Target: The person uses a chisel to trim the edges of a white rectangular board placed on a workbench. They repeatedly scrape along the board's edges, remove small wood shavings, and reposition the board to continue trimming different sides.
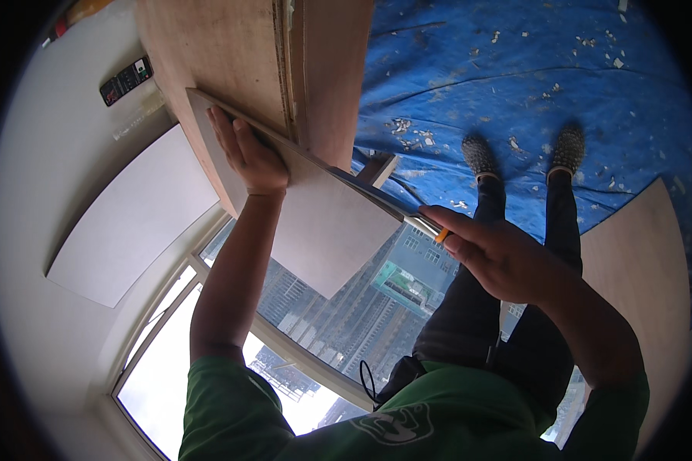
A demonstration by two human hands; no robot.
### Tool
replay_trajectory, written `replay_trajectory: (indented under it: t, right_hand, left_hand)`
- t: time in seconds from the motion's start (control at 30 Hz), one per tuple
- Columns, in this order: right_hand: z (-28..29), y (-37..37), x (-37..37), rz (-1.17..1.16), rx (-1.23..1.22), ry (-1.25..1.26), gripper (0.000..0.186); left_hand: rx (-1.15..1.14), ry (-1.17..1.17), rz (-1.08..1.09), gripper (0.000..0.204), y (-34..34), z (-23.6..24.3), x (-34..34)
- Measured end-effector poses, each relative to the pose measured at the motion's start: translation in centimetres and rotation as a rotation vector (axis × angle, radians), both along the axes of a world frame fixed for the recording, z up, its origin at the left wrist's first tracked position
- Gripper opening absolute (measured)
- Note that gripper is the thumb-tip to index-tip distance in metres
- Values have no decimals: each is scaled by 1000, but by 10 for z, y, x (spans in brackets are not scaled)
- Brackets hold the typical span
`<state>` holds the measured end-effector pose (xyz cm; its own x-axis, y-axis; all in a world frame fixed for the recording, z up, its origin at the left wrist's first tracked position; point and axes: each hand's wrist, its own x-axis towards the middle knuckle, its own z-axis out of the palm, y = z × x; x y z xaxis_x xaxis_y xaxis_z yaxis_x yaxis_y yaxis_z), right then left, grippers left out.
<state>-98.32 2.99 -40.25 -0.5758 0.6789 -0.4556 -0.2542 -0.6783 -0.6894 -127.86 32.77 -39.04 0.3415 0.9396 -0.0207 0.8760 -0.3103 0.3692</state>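
My left hand [250, 154] lies flat on a pale, white-faced board [327, 230], its fingers stretched out near the far end. The board rests partly on a wooden bench top [207, 46] and overhangs toward me. My right hand [492, 253] is closed round the handle of a long-bladed hand tool [419, 221] with a silver neck and an orange part. Its narrow dark blade runs along the right edge of the board. I cannot tell whether it is a saw or a file, as the grip hides most of the handle.
A smartphone [126, 81] and a second white panel [134, 219] are at the left by the wall. Blue sheeting [438, 84] strewn with pale chips covers the floor under my feet. A large wooden sheet [638, 253] is at the right. A window [165, 376] is below left.
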Motion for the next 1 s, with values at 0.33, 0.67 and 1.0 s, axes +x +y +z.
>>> replay_trajectory:
  t: [0.33,0.67,1.0]
  right_hand:
    - [0,5,-2,33,22,31,51]
    - [-1,15,-8,45,17,-12,51]
    - [-1,12,-18,-92,51,-20,50]
  left_hand:
    - [-9,-29,55,67,-1,1,3]
    - [-8,-14,13,68,-1,0,-2]
    - [14,20,0,67,-1,1,0]
